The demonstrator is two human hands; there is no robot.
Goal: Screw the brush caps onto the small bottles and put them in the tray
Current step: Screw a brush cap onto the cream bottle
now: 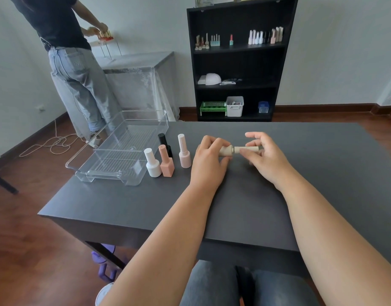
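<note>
Bottles are the concern, though the dark bench (234,195) carries everything; the clear tray (132,131) lies at its left, holding nothing yet, close enough for an easy drop; four capped bottles (166,160) stand upright just beside it, apparently waiting; the left hand (209,160) grips the beige bottle (226,150) sideways above the bench to steady it; the right hand (265,155) pinches its ribbed brush cap (247,149), probably for twisting it tight.
</note>
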